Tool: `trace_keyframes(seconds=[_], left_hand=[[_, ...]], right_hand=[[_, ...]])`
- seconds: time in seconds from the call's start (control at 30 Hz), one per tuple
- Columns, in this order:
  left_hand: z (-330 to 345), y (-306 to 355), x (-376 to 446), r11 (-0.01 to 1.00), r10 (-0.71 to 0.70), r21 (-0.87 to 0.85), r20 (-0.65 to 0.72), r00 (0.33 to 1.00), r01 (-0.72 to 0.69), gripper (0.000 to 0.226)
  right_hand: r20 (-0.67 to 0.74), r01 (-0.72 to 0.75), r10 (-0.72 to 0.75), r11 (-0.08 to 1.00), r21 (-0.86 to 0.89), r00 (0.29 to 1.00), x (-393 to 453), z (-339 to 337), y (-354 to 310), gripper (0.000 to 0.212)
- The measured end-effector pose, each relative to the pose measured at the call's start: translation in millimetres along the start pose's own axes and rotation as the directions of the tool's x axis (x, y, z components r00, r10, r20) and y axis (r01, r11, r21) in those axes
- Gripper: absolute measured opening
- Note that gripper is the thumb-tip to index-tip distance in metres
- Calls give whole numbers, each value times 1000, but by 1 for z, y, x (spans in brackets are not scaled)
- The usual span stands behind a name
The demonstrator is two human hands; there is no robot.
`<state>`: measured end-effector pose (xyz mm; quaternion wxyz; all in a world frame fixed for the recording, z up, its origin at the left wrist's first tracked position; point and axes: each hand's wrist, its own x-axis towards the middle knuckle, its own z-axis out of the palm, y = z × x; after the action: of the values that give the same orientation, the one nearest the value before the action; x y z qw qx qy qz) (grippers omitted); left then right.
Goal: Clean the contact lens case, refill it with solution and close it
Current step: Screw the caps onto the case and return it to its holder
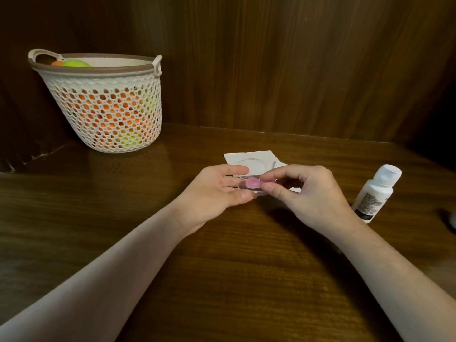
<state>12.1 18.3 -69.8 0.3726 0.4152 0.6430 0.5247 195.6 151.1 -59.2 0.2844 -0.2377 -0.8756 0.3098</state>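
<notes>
Item — contact lens case (pixel 251 187): small clear plastic body with a pink round cap on top, held just above the wooden table (pixel 222 280) at the centre of the frame, slightly right of middle. Whether the second well is capped cannot be told; fingers cover that end.

Left hand (pixel 217 191): enters from the lower left, palm turned inward, thumb and fingers curled round the left end of the case, pinching it from below and behind; the index finger lies extended along the far side.

Right hand (pixel 308 193): enters from the lower right, fingers bent, thumb and forefinger tips pressed on the right end of the case beside the pink cap.

White tissue (pixel 256 157): flat on the table just behind the hands, centre of frame. On it lie a clear rounded-rectangular piece (pixel 254 162) and a thin stick-like item (pixel 274 166) — both too faint to identify further.

Solution bottle (pixel 376 193): white, white flip cap closed, printed label, upright at the right of the frame, near the right hand but apart from it.

Basket (pixel 103 77): cream perforated plastic with brown rim and two handles, upper left of the frame against the wooden back wall, holding orange and yellow-green balls (pixel 74 63).

Dark object at the far right edge, cut off, not identifiable.
</notes>
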Motion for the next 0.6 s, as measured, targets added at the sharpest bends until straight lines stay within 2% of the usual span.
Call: trace_keyframes(seconds=[0.17,0.37,0.5,0.6], left_hand=[[0,-3,0,999,21,-41,37,999,-19,61],[0,-4,2,997,22,-80,34,999,-19,57],[0,-1,1,995,22,-103,30,999,-19,59],[1,0,0,994,21,-106,26,999,-18,59]], right_hand=[[44,23,-23,1000,7,999,-1,1,-3,15],[22,60,-59,997,-57,998,1,4,1,16],[-68,87,-89,996,-25,994,1,3,2,16],[-170,20,-7,997,72,985,3,2,5,27]])
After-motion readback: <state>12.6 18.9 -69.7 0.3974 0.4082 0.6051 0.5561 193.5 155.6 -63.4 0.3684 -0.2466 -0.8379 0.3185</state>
